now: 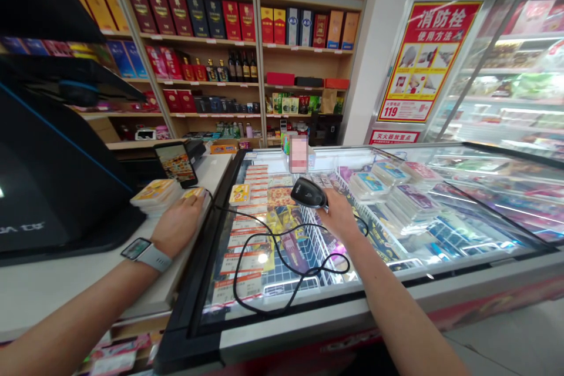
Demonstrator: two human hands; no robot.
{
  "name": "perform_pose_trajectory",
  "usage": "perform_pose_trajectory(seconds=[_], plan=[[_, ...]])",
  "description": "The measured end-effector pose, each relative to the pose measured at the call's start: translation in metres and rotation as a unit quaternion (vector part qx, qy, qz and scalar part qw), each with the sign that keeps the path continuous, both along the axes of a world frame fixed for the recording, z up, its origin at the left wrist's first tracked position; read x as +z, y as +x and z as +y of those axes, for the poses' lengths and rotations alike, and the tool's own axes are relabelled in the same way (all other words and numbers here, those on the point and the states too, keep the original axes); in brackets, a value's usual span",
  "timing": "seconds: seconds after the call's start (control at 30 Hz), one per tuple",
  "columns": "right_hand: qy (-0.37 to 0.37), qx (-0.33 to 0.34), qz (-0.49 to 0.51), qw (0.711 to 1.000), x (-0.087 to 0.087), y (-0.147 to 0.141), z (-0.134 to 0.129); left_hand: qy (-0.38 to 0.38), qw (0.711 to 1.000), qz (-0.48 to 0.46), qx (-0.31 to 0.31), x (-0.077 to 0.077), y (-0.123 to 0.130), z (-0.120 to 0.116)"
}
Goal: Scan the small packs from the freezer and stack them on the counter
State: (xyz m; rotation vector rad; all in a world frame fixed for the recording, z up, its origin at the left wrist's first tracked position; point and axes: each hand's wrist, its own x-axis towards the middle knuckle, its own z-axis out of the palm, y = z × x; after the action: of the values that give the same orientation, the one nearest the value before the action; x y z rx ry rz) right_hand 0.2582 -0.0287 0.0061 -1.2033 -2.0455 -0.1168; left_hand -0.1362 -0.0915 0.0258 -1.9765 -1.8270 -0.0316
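The right hand curls around a black corded handheld barcode scanner, held over a glass-topped chest freezer packed with wrapped foods. On the left, the flat left hand rests its fingers on a small yellow packet, just beside a stack of yellow-labelled packs on a white counter.

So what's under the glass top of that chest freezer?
Packaged foods lie in a wire basket under the chest freezer's glass, with price labels at left. The barcode scanner and right hand block whatever lies directly below them.
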Motion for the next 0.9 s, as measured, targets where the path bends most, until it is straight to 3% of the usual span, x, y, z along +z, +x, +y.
perform_pose_trajectory(seconds=[0.3, 0.9], plan=[[-0.003, 0.005, 0.002, 1.0, -0.0002, 0.0002, 0.0015, -0.02, 1.0, -0.02, 0.009, -0.0001, -0.0009, 0.0057], [-0.034, 0.002, -0.001, 0.999, 0.0041, -0.0014, -0.0017, 0.014, 1.0, 0.0, 0.011, -0.0048, -0.0003, 0.0067]])
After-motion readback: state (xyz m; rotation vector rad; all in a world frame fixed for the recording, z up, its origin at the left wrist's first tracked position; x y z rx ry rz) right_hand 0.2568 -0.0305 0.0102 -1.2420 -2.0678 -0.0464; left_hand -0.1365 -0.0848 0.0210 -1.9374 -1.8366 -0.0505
